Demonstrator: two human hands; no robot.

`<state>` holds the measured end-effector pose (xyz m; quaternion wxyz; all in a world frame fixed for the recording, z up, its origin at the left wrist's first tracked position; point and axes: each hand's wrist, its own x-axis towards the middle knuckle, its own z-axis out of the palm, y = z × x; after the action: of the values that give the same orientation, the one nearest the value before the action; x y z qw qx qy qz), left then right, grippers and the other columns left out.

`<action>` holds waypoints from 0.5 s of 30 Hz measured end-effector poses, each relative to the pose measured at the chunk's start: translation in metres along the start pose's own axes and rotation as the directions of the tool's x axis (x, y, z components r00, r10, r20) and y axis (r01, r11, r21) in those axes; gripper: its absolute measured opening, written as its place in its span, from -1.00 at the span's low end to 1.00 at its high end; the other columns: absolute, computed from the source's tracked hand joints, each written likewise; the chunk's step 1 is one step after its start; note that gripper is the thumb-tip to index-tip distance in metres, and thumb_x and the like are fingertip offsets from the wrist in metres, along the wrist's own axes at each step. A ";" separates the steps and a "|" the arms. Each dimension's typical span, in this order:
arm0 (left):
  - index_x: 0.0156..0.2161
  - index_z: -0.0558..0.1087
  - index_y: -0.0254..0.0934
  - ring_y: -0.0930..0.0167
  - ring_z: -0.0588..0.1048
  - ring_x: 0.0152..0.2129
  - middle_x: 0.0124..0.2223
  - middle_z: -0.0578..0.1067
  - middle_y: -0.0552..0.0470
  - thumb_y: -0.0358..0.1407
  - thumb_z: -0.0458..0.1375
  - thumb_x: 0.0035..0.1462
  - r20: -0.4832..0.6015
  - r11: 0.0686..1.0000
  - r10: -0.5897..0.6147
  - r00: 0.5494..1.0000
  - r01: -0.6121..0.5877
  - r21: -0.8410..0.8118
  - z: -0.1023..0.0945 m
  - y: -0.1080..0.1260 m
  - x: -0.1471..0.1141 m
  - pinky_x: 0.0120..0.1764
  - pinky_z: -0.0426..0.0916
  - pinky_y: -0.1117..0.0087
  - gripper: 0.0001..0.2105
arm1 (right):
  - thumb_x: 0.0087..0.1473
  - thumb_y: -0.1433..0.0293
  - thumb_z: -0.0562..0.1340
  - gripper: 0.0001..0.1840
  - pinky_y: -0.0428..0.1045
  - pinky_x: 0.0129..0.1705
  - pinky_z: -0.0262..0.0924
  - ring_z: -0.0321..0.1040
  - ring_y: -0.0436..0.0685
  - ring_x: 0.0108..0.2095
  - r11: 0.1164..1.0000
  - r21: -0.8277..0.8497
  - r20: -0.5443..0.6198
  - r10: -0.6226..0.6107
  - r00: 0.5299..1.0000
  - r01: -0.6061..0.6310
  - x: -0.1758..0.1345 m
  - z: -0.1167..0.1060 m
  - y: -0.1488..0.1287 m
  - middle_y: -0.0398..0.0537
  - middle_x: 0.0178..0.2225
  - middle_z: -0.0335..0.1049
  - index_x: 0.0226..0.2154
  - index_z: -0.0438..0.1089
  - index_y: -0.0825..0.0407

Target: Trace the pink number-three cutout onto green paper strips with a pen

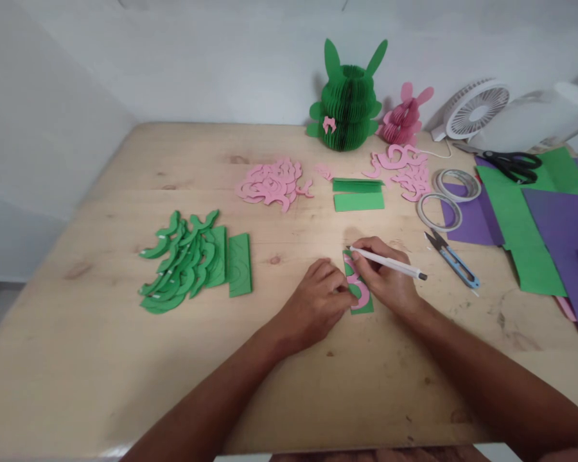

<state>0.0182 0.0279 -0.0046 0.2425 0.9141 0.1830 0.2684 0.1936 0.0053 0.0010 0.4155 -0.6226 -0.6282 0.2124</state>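
Observation:
A curved pink paper cutout [363,296] lies on a small green paper strip [365,308] near the middle of the table. My left hand [320,298] presses the cutout down from the left, its fingers curled and the fingertips on the paper. In my right hand [383,273] is a white pen [390,261], gripped between thumb and fingers. The pen's tip is at the upper end of the green strip. Part of the cutout is hidden behind the fingers of both hands.
Left stand green cutouts [183,269] beside a marked green paper block [239,264]. Pink cutouts [272,183] and green strips [359,202] lie farther back. To the right are thread snips [455,260], tape rolls [440,212], black scissors [513,163], purple paper [566,234] and a fan [479,112]. A green paper rabbit [349,109] stands behind.

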 end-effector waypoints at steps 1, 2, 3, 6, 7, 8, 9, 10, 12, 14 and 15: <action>-0.31 0.51 -0.23 0.37 0.28 -0.30 -0.35 0.39 -0.01 -0.39 -0.01 0.27 0.003 1.000 0.000 1.000 0.000 0.000 0.000 0.000 0.000 -0.06 0.26 0.20 -0.76 | 0.11 0.41 0.19 -0.92 -0.13 -0.44 0.25 0.41 -0.01 -0.47 1.000 0.000 0.000 0.001 1.000 -0.001 0.000 0.000 0.000 -0.12 -0.42 0.49 -0.31 0.40 0.02; -0.31 0.51 -0.23 0.37 0.29 -0.30 -0.34 0.39 -0.01 -0.39 -0.02 0.27 0.008 1.000 -0.002 1.000 0.002 0.001 0.000 0.000 0.000 -0.06 0.26 0.20 -0.76 | 0.11 0.40 0.19 -0.92 -0.13 -0.44 0.25 0.41 -0.01 -0.47 1.000 -0.001 0.001 0.003 1.000 -0.003 0.000 0.000 0.000 -0.12 -0.42 0.49 -0.31 0.40 0.02; -0.31 0.51 -0.23 0.37 0.29 -0.30 -0.34 0.39 -0.01 -0.39 -0.02 0.27 0.012 1.000 -0.005 1.000 0.005 0.003 -0.001 0.000 0.000 -0.05 0.25 0.20 -0.75 | 0.11 0.40 0.19 -0.92 -0.14 -0.45 0.25 0.41 -0.01 -0.47 1.000 -0.002 0.002 0.005 1.000 -0.005 0.000 0.000 0.000 -0.12 -0.42 0.49 -0.32 0.39 0.02; -0.31 0.50 -0.23 0.37 0.29 -0.28 -0.33 0.40 -0.02 -0.39 -0.02 0.27 0.016 1.000 -0.010 1.000 0.010 0.009 -0.001 0.002 0.000 -0.03 0.25 0.19 -0.75 | 0.11 0.40 0.18 -0.92 -0.13 -0.43 0.25 0.42 0.00 -0.46 1.000 -0.003 0.002 0.011 1.000 -0.011 0.001 0.001 0.000 -0.12 -0.43 0.49 -0.32 0.39 0.02; -0.31 0.51 -0.23 0.37 0.29 -0.28 -0.33 0.40 -0.02 -0.39 -0.02 0.27 0.012 1.000 -0.010 1.000 0.009 0.012 -0.002 0.002 0.000 -0.03 0.24 0.18 -0.75 | 0.11 0.40 0.18 -0.92 -0.13 -0.43 0.25 0.42 0.00 -0.46 1.000 -0.005 0.003 0.013 1.000 -0.013 0.001 0.001 0.000 -0.12 -0.42 0.49 -0.32 0.39 0.02; -0.31 0.50 -0.23 0.37 0.29 -0.28 -0.33 0.40 -0.02 -0.38 -0.02 0.26 0.007 1.000 -0.008 1.000 0.008 0.015 -0.002 0.003 0.000 -0.02 0.24 0.18 -0.76 | 0.11 0.39 0.19 -0.92 -0.13 -0.42 0.25 0.43 0.00 -0.46 1.000 -0.009 0.004 0.015 1.000 -0.015 0.001 0.001 0.000 -0.12 -0.42 0.49 -0.32 0.39 0.02; -0.31 0.50 -0.24 0.37 0.29 -0.28 -0.33 0.40 -0.02 -0.38 -0.01 0.26 0.004 1.000 -0.006 1.000 0.006 0.017 -0.002 0.003 0.000 -0.02 0.24 0.18 -0.76 | 0.11 0.39 0.19 -0.92 -0.13 -0.42 0.25 0.43 0.00 -0.46 1.000 -0.014 0.005 0.018 1.000 -0.018 0.001 0.001 -0.001 -0.12 -0.42 0.50 -0.32 0.40 0.02; -0.32 0.50 -0.24 0.37 0.29 -0.28 -0.34 0.40 -0.02 -0.38 -0.01 0.26 0.002 1.000 -0.005 1.000 0.005 0.021 -0.002 0.003 0.000 -0.02 0.24 0.18 -0.76 | 0.11 0.39 0.19 -0.92 -0.13 -0.42 0.25 0.43 0.00 -0.46 1.000 -0.020 0.004 0.021 1.000 -0.021 0.001 0.000 -0.001 -0.12 -0.42 0.50 -0.31 0.40 0.02; -0.32 0.50 -0.24 0.37 0.29 -0.29 -0.34 0.39 -0.01 -0.37 -0.01 0.26 0.003 1.000 -0.004 1.000 0.004 0.029 -0.001 0.004 0.000 -0.01 0.24 0.18 -0.77 | 0.11 0.40 0.19 -0.92 -0.13 -0.43 0.24 0.43 -0.01 -0.47 0.999 -0.027 0.005 0.021 1.000 -0.021 0.001 0.000 -0.001 -0.12 -0.42 0.50 -0.31 0.40 0.03; -0.33 0.50 -0.24 0.38 0.29 -0.30 -0.34 0.39 -0.01 -0.36 -0.01 0.27 0.002 0.999 -0.002 1.000 0.002 0.039 -0.001 0.004 0.000 -0.01 0.24 0.17 -0.77 | 0.11 0.40 0.19 -0.92 -0.14 -0.43 0.24 0.42 -0.01 -0.47 1.000 -0.026 0.005 0.013 1.000 -0.013 0.000 0.000 -0.001 -0.13 -0.42 0.50 -0.31 0.40 0.03; -0.33 0.50 -0.25 0.38 0.29 -0.30 -0.35 0.39 -0.01 -0.36 -0.01 0.27 -0.002 0.999 -0.001 1.000 0.001 0.044 0.000 0.004 0.000 -0.02 0.24 0.17 -0.76 | 0.11 0.40 0.19 -0.92 -0.14 -0.43 0.24 0.42 -0.02 -0.47 1.000 -0.023 0.004 0.009 1.000 -0.009 0.000 0.000 0.000 -0.13 -0.42 0.50 -0.31 0.40 0.03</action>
<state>0.0191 0.0251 -0.0020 0.2224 0.9188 0.1894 0.2654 0.1933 0.0056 0.0013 0.4061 -0.6295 -0.6288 0.2083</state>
